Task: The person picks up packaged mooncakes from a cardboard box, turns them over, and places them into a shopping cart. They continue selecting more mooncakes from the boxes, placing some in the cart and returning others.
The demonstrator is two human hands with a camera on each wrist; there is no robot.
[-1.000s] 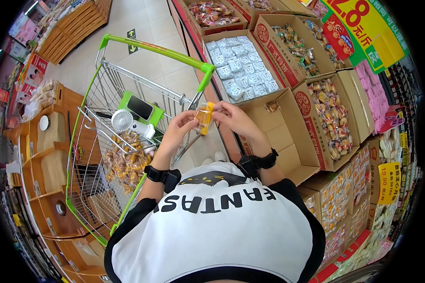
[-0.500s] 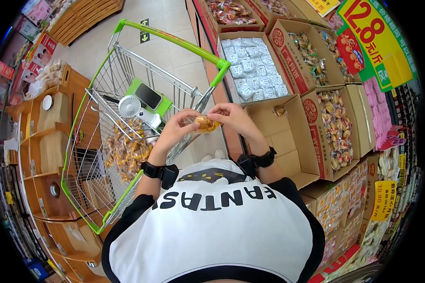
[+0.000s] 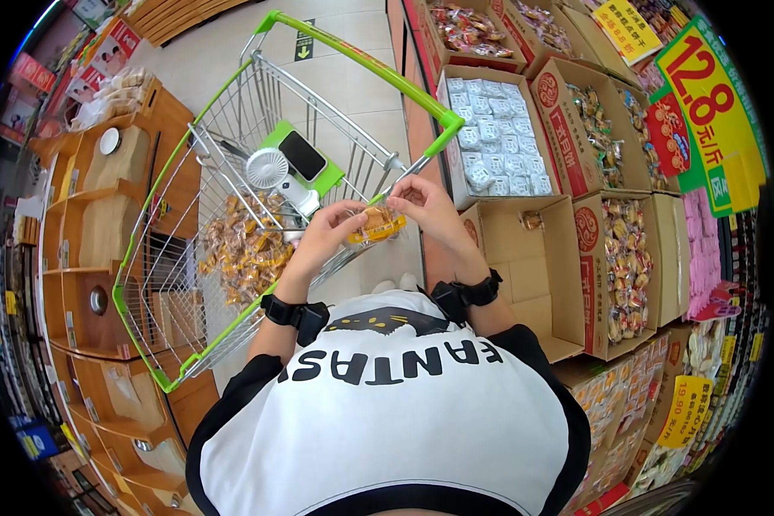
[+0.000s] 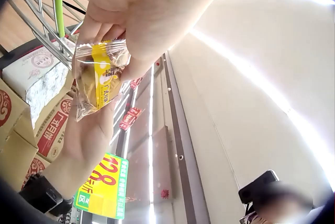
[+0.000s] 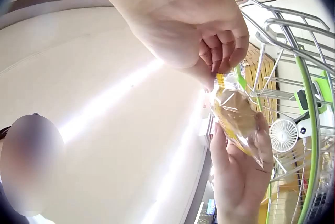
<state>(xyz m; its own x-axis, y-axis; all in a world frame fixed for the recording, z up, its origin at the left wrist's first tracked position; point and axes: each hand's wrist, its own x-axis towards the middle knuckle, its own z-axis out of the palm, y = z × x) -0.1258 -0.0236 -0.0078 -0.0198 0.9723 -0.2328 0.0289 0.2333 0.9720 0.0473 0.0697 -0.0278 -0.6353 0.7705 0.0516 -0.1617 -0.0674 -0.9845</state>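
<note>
Both hands hold one wrapped pastry (image 3: pixel 377 225) in clear and yellow film, in front of the chest. My left hand (image 3: pixel 326 236) grips its left side between thumb and fingers. My right hand (image 3: pixel 430 212) pinches the wrapper's end at the upper right, its other fingers curled. In the left wrist view the packet (image 4: pixel 102 77) shows a yellow band with print and a crimped clear edge. The right wrist view shows a round golden-brown pastry (image 5: pixel 235 111) inside the film, with the left hand (image 5: pixel 241 182) around its lower end.
A green-rimmed shopping cart (image 3: pixel 361 76) holds many wrapped pastries (image 3: pixel 245 249), a white fan (image 3: pixel 268 168) and a phone (image 3: pixel 303 156). At the right are cardboard boxes of packets; one box (image 3: pixel 533 288) has a single packet in it. Wooden shelves (image 3: pixel 103 297) stand at the left.
The packet has turned from upright to nearly level between the hands. The cart and boxes have shifted right and partly downward in the head view.
</note>
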